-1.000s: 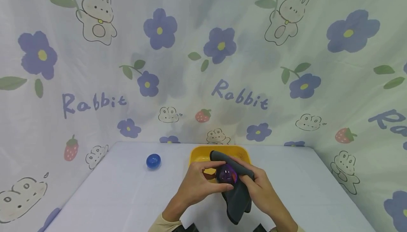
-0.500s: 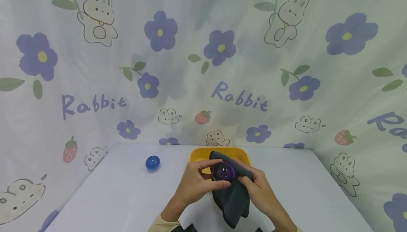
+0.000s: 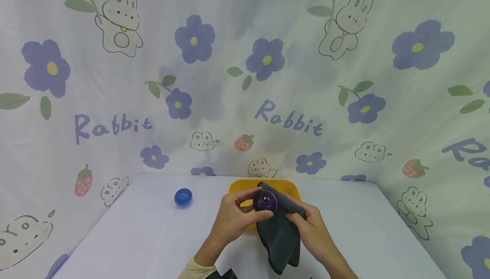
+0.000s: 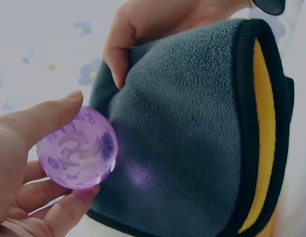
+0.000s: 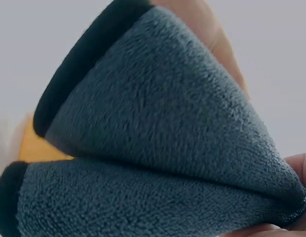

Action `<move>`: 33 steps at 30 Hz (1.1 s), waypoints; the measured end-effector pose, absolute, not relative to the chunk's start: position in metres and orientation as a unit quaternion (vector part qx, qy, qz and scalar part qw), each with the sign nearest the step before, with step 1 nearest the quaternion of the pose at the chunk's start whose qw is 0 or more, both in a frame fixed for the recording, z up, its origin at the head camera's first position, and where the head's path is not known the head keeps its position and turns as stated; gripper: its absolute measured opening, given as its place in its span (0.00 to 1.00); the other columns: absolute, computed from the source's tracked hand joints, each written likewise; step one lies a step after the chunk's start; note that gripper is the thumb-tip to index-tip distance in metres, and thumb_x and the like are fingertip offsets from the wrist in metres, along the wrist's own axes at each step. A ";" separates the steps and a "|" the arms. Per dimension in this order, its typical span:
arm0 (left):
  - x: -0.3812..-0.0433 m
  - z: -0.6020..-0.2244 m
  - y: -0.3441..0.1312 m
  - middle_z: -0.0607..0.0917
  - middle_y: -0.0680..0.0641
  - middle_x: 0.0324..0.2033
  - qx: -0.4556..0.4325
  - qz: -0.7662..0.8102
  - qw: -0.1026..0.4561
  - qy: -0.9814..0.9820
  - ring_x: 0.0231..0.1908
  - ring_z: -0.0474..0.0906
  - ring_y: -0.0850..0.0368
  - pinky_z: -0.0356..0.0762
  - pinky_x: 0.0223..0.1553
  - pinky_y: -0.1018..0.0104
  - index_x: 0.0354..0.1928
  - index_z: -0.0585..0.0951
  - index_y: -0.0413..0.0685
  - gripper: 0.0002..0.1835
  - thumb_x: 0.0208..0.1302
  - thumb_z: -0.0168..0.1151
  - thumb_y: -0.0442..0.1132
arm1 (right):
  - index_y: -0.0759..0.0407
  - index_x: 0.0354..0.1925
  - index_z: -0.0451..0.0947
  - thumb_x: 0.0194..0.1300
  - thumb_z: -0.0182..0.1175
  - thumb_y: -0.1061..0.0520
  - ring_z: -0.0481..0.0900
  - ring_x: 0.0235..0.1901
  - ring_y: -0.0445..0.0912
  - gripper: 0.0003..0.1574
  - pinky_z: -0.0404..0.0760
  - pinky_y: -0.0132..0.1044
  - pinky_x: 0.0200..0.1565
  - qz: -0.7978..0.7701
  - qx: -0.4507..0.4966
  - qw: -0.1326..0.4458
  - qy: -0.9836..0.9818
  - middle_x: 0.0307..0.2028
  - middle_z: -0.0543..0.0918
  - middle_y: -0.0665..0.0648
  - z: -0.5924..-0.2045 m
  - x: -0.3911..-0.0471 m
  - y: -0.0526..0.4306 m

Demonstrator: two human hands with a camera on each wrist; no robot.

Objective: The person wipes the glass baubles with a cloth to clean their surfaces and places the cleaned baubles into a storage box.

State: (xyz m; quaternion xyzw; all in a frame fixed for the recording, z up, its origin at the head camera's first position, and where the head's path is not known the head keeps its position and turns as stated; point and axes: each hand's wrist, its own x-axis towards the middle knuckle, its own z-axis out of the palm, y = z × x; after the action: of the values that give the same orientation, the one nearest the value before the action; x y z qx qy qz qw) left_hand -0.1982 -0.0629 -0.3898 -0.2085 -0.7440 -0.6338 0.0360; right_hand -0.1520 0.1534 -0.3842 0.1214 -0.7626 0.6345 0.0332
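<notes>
Between the thumb and fingers of my left hand (image 3: 234,216) is a see-through purple ball (image 4: 76,148), held up over the table. My right hand (image 3: 314,226) grips a folded dark grey cloth (image 3: 278,236) with black edging, whose lower part hangs down. A yellow inner side shows in its fold in the left wrist view. The ball overlaps the cloth's left side in the head view. Cloth (image 5: 158,98) fills most of the right wrist view and hides much of the left hand there.
A yellow tray (image 3: 283,184) stands on the white table (image 3: 153,236) behind the hands, partly hidden by them. To the left lies a blue see-through ball (image 3: 183,197). A curtain (image 3: 214,79) printed with rabbits and flowers hangs behind the table.
My left hand has drawn the purple ball a little to the left, out from the cloth's fold, so more of it shows. The right hand keeps its grip on the cloth.
</notes>
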 end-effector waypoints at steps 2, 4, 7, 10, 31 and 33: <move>-0.199 -0.392 -0.063 0.88 0.45 0.57 -0.207 -0.633 0.035 -0.745 0.59 0.85 0.45 0.87 0.55 0.58 0.58 0.86 0.52 0.28 0.55 0.81 0.46 | 0.63 0.72 0.71 0.72 0.50 0.65 0.75 0.69 0.62 0.31 0.86 0.40 0.60 0.637 0.116 0.034 -0.762 0.69 0.76 0.68 -0.383 -0.151 0.153; -0.199 -0.394 -0.063 0.88 0.45 0.57 -0.205 -0.630 0.032 -0.748 0.59 0.85 0.45 0.87 0.55 0.58 0.58 0.86 0.51 0.27 0.55 0.81 0.46 | 0.63 0.72 0.71 0.72 0.50 0.66 0.75 0.69 0.63 0.31 0.86 0.41 0.59 0.638 0.112 0.033 -0.761 0.70 0.75 0.68 -0.383 -0.150 0.153; -0.200 -0.397 -0.064 0.88 0.46 0.56 -0.201 -0.627 0.028 -0.752 0.58 0.85 0.46 0.86 0.56 0.57 0.58 0.87 0.52 0.27 0.54 0.81 0.47 | 0.63 0.72 0.71 0.72 0.49 0.66 0.75 0.69 0.63 0.31 0.87 0.41 0.58 0.640 0.107 0.030 -0.760 0.70 0.74 0.69 -0.382 -0.149 0.152; -0.202 -0.399 -0.065 0.89 0.47 0.56 -0.199 -0.621 0.024 -0.757 0.58 0.85 0.47 0.87 0.56 0.56 0.57 0.87 0.53 0.27 0.54 0.81 0.47 | 0.62 0.72 0.71 0.73 0.49 0.66 0.78 0.67 0.63 0.31 0.87 0.42 0.57 0.640 0.101 0.031 -0.761 0.69 0.75 0.70 -0.382 -0.149 0.152; -0.221 -0.407 -0.070 0.89 0.43 0.55 -0.211 -0.604 0.012 -0.768 0.56 0.86 0.45 0.88 0.52 0.62 0.56 0.87 0.50 0.26 0.55 0.81 0.46 | 0.63 0.70 0.74 0.72 0.47 0.69 0.84 0.55 0.35 0.30 0.86 0.28 0.51 0.650 0.119 0.091 -0.745 0.68 0.78 0.66 -0.373 -0.153 0.178; -0.223 -0.406 -0.070 0.90 0.43 0.54 -0.208 -0.605 0.011 -0.769 0.56 0.86 0.44 0.88 0.52 0.62 0.55 0.88 0.50 0.25 0.55 0.81 0.46 | 0.64 0.70 0.73 0.72 0.47 0.70 0.85 0.55 0.34 0.30 0.86 0.29 0.50 0.655 0.120 0.092 -0.741 0.68 0.77 0.67 -0.371 -0.154 0.181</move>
State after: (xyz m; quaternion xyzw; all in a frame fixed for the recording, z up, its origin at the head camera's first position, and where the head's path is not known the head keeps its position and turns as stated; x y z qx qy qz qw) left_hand -0.2232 -0.0702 -0.4063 -0.2081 -0.7688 -0.6046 0.0114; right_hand -0.1536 0.1811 -0.3713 0.1196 -0.7405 0.6549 0.0922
